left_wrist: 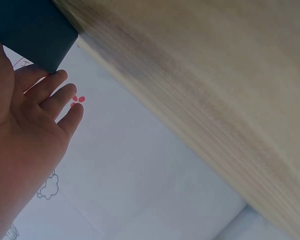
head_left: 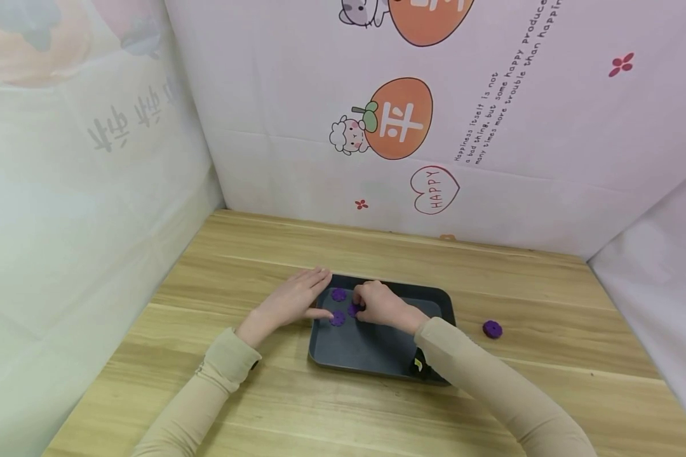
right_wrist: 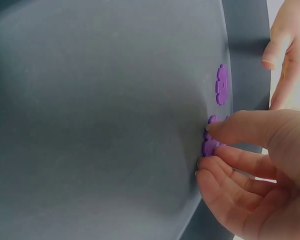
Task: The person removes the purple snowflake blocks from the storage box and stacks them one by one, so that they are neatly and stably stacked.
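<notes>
A dark grey rectangular tray (head_left: 371,352) lies on the table. My left hand (head_left: 291,301) rests at its left edge with the fingers extended; in the left wrist view those fingers touch the tray's corner (left_wrist: 50,55). Inside, near the left end, lie two flat purple flower-shaped discs (head_left: 338,294), one behind the other, the nearer one by my left thumb. Just right of them my right hand (head_left: 384,306) pinches a third purple disc (right_wrist: 208,142) between thumb and fingers, low against the tray floor. Part of this disc is hidden by the fingers.
Right of the tray, a thicker-looking purple flower-shaped piece (head_left: 492,329) lies on the wooden table (head_left: 246,406). Printed white cloth (head_left: 286,158) hangs behind and at both sides. A black item with a yellow mark (head_left: 420,364) shows beside the right sleeve.
</notes>
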`<state>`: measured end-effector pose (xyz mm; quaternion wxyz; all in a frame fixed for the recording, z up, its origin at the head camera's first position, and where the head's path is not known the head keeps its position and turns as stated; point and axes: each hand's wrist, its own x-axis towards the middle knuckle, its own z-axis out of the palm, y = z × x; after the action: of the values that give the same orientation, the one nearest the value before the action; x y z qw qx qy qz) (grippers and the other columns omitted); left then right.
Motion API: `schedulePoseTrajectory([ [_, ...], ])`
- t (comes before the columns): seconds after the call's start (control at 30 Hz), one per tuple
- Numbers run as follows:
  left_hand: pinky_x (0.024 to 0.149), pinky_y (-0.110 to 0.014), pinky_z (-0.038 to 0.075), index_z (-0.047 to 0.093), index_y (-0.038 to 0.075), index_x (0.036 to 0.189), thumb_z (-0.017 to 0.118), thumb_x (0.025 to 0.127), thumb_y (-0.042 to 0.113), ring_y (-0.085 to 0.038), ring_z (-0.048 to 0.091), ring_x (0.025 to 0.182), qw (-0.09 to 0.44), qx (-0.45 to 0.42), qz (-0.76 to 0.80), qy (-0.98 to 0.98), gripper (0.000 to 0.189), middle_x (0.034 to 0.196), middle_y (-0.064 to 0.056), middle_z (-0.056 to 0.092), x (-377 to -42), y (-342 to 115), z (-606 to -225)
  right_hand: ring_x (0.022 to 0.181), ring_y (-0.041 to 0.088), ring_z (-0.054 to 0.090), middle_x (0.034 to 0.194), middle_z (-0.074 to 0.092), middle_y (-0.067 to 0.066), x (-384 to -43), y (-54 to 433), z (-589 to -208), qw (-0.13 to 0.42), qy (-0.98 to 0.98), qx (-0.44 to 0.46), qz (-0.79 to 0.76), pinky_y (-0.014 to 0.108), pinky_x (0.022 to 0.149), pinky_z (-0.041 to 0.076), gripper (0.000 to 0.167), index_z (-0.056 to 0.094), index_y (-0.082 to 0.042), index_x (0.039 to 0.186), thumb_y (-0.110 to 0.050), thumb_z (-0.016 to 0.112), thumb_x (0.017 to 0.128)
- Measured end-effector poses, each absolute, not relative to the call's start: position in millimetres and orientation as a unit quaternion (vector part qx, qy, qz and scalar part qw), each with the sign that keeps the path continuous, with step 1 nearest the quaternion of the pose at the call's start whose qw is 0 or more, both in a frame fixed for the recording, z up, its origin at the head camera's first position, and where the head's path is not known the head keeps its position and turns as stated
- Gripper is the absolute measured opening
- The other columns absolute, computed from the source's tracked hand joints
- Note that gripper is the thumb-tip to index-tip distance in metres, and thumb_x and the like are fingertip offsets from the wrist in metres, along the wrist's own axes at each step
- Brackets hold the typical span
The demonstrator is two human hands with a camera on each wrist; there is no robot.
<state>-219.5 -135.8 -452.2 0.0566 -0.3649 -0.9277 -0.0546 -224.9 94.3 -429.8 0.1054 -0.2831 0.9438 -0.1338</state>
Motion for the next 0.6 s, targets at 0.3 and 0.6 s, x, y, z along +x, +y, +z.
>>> schedulePoseTrajectory([
  [0.3,0.12,-0.048,0.037,0.041,-0.001,0.149,0.058,0.091,0.059,-0.035,0.041,0.145,0.061,-0.368,-0.058,-0.926,0.085,0.154,-0.02,0.043,-220.0,-135.8,-454.0,0.079,0.019,0.068,0.092,0.072,0.013,-224.6,94.5,-428.3,0.11,0.943,-0.284,-0.136,0.035,0.071,0.061,0.018,0.07,0.0,0.099,-0.008,0.077,0.084],
  [0.6,0.12,-0.048,0.037,0.041,-0.001,0.149,0.059,0.091,0.059,-0.035,0.041,0.144,0.061,-0.369,-0.059,-0.926,0.085,0.154,-0.02,0.043,-219.7,-135.7,-452.8,0.077,0.019,0.068,0.091,0.071,0.013,-224.2,92.9,-429.1,0.111,0.944,-0.281,-0.129,0.034,0.071,0.061,0.017,0.07,-0.001,0.098,-0.008,0.078,0.084],
])
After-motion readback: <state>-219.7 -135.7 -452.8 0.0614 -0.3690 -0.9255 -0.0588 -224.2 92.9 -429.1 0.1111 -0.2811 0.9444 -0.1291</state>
